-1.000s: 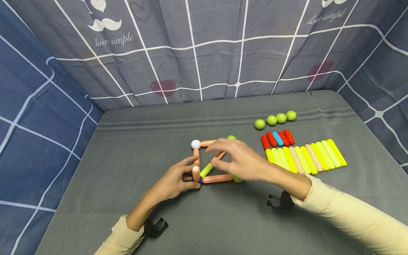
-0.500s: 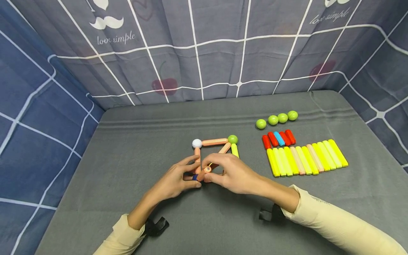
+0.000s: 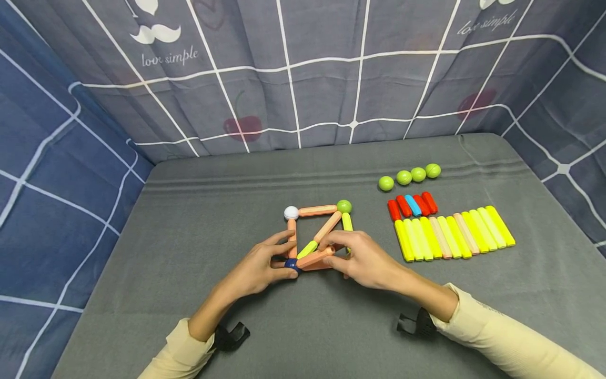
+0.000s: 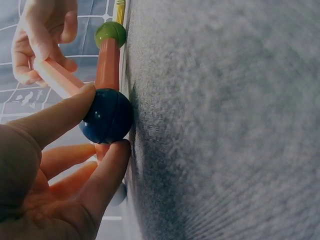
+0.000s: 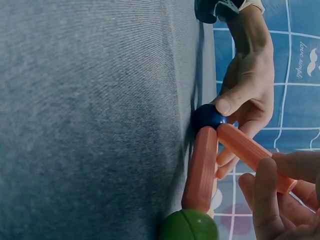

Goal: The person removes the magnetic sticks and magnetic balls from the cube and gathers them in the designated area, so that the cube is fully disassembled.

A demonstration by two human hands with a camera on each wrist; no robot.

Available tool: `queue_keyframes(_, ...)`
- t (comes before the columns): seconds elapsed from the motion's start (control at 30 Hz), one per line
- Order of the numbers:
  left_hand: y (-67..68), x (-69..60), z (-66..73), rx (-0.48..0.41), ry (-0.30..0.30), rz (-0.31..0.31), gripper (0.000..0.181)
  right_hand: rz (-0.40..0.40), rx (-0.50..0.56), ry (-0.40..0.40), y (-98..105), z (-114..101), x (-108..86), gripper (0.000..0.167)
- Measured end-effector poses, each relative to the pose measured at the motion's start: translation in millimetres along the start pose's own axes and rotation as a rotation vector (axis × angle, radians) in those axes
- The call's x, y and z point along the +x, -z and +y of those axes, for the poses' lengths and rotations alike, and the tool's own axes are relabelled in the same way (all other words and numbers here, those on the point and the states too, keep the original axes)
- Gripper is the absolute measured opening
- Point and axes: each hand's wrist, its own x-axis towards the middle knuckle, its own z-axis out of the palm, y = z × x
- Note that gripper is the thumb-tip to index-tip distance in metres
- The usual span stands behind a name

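The left hand [image 3: 257, 267] still pinches the dark-blue plastic ball [image 3: 291, 264] at the near-left corner of the stick frame [image 3: 317, 211] on the desk [image 3: 199, 210]. Upright 1 second ago, the ridged orange plastic stick [image 3: 314, 258] now leans right from it, pinched by the right hand [image 3: 368, 260].

White-gridded curtain [image 3: 326, 97] behind a grey cloth-covered table [image 3: 203, 205]

In the head view, we read "love simple" in a white inscription [image 3: 169, 57] on the checked curtain [image 3: 326, 100], between ten and eleven o'clock from centre. We found a second inscription [image 3: 485, 23], its wording the same, between one and two o'clock. In the right wrist view, we read sideways lettering [image 5: 300, 61], "love simple", at two o'clock on the curtain.
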Motion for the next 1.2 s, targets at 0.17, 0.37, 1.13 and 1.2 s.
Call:
queue_keyframes(0.17, -0.2, -0.3, -0.1, 0.0, 0.007, 0.001, 0.066, 0.012, 0.023, -0.036, 0, 6, -4.6, 0.014)
queue_keyframes(0.37, -0.7, -0.4, -0.2, -0.014, 0.013, -0.001, 0.066, 0.054, 0.07, -0.043, 0, 9, -9.8, 0.013)
queue_keyframes(1.13, -0.9, -0.8, 1.0, 0.025, 0.014, 0.002, 0.067, 0.245, 0.325, 0.01, 20, 14, -32.2, 0.042)
queue_keyframes(1.2, -0.8, -0.8, 0.8, 0.022, 0.013, 0.002, 0.067, 0.253, 0.306, -0.001, 22, 15, -34.3, 0.041)
